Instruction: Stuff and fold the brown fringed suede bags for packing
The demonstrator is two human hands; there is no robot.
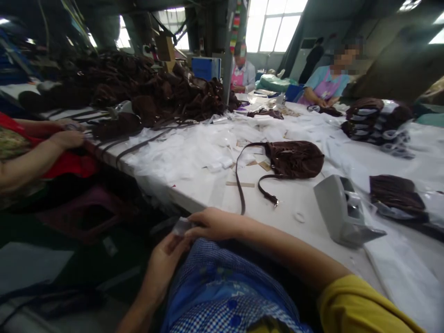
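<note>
My left hand (165, 259) and my right hand (215, 224) meet in front of my blue checked apron, just off the table's near edge. Between their fingertips is a small whitish, translucent plastic piece (181, 226); its exact kind is too blurred to tell. Both hands are closed on it, fingers pinched. On the table beyond my right hand lies a dark brown handbag (294, 159), its strap (239, 180) looping toward me. A grey tape dispenser (338, 210) stands to the right of the bag.
Crumpled white plastic wrapping (187, 148) covers much of the white table (201, 187). Brown bags form a large heap (156, 88) at back left and a wrapped stack (376, 120) at right. A co-worker's arm (38, 152) is at left; two people work across the table.
</note>
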